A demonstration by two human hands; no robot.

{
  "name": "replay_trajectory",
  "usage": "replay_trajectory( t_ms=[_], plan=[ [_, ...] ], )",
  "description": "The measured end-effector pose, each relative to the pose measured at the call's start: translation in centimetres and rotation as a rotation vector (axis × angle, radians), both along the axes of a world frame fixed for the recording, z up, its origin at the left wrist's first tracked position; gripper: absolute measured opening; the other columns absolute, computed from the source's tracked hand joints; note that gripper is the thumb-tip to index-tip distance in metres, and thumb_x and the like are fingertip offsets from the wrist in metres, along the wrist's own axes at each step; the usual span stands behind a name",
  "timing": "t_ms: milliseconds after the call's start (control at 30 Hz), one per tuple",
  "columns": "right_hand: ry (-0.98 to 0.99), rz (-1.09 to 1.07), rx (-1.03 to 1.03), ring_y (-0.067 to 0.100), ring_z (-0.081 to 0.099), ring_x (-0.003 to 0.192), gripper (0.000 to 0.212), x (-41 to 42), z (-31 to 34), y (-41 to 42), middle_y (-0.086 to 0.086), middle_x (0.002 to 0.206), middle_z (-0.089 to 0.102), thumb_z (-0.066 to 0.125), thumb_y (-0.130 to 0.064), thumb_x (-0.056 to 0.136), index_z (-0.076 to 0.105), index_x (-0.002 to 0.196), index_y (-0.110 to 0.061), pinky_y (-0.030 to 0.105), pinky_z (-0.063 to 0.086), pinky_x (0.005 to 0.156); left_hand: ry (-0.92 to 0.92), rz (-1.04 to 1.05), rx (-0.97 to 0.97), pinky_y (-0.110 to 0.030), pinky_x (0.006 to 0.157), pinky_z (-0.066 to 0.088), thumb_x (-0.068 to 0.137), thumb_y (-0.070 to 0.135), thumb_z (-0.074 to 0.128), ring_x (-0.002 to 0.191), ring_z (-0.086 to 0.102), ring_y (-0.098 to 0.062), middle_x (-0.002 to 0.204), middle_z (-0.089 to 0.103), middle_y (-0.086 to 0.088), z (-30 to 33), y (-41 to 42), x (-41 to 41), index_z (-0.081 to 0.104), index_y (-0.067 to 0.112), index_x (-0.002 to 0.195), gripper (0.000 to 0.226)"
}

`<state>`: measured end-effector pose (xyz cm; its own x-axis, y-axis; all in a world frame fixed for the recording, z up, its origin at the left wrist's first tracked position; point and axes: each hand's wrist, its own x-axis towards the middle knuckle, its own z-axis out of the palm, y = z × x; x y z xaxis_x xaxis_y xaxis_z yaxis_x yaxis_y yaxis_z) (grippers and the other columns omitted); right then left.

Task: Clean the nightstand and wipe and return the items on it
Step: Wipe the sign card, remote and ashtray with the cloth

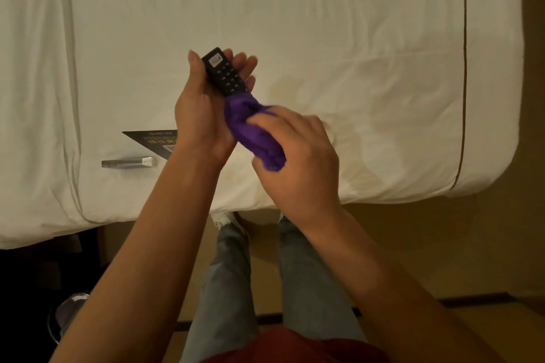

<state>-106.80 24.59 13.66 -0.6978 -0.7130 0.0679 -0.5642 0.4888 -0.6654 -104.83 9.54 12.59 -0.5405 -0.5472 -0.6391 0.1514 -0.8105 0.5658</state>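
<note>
Black remote (224, 72) in left hand (200, 115) grip, label unreadable | purple cloth (253, 132) in right hand (298, 153) grip

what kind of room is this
Probably a hotel bedroom. A bed with a tucked white sheet fills the view, a printed card and a clear acrylic block lie on it, and the left hand holds a remote while the right hand wipes it with a purple cloth.

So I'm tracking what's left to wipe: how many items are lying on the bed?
2: a dark printed card beside the left wrist, and a clear acrylic block just below it. The arms may hide others.
</note>
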Motion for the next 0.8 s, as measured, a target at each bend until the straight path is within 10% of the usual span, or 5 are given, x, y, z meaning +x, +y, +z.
replay_trajectory(
  t_ms=[200,433,600,800],
  plan=[
    [-0.310,-0.082,0.075,0.013,0.065,0.090,0.039,-0.3,-2.0,5.6,-0.009,0.101,0.071,0.075,-0.020,0.081,0.069,0.119,-0.025,0.037,0.059,0.071,0.052,0.112,0.022,-0.048,0.106,0.050,0.110,0.045,0.030,0.106,0.067,-0.032,0.100,0.065,-0.013,-0.6,-1.3,0.8,0.056,0.005,0.118,0.048],
    [-0.765,-0.221,0.167,-0.003,0.068,0.083,0.031,-2.1,-3.7,6.7,-0.023,0.089,0.072,0.066,-0.037,0.072,0.069,0.102,-0.042,0.010,0.050,0.062,0.071,0.273,0.158,-0.031,0.073,0.051,0.100,0.054,0.052,0.068,0.055,-0.018,0.080,0.055,-0.005,-1.2,-1.0,0.4,0.055,0.007,0.099,0.047],
    [-0.949,-0.322,0.117,0.009,0.073,0.086,0.029,-2.9,-4.7,5.3,-0.014,0.091,0.077,0.067,-0.034,0.072,0.073,0.099,-0.042,0.034,0.062,0.077,-0.187,0.173,0.015,-0.042,0.097,0.056,0.108,0.043,0.039,0.109,0.071,-0.029,0.114,0.071,-0.015,-3.8,1.6,1.3,0.059,0.007,0.123,0.043],
    [-0.983,-0.416,0.174,0.020,0.074,0.084,0.023,-4.8,-6.6,4.1,-0.008,0.086,0.077,0.068,-0.036,0.069,0.073,0.091,-0.038,0.041,0.062,0.075,-0.382,-0.221,-0.046,-0.029,0.061,0.056,0.107,0.051,0.037,0.069,0.072,-0.020,0.092,0.077,-0.010,-8.1,4.0,4.8,0.062,0.011,0.120,0.049]
  ],
)
